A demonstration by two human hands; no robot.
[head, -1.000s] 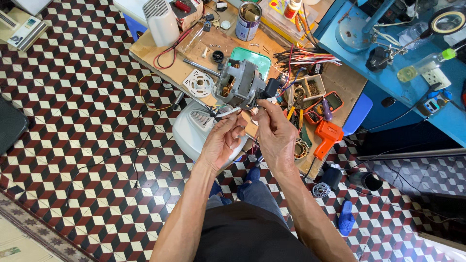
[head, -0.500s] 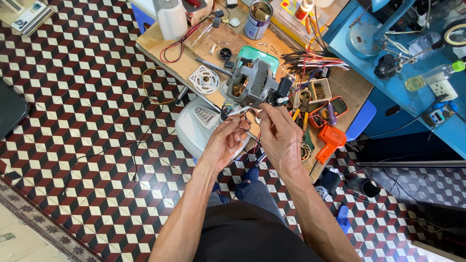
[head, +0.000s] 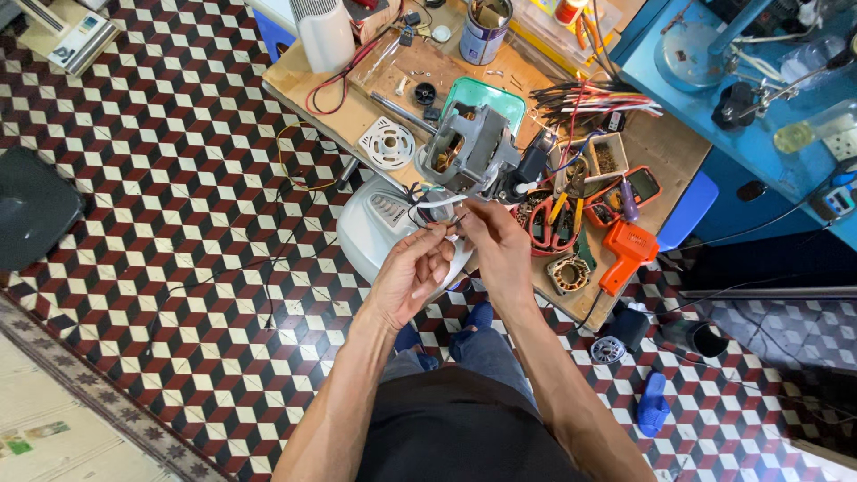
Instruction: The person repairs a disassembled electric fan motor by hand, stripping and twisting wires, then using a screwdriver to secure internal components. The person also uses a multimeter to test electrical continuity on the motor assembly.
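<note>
Both hands' fingers still pinch the white wire (head: 444,202) below the motor (head: 470,147), now raised slightly

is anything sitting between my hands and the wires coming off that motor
Nothing visible does. The left hand and right hand already meet at the thin wires just below the motor, fingertips on them.

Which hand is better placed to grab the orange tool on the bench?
Probably the right hand. It sits on the same side as the orange tool, with bare bench between. The left hand is farther away and would have to cross over the right.
</note>
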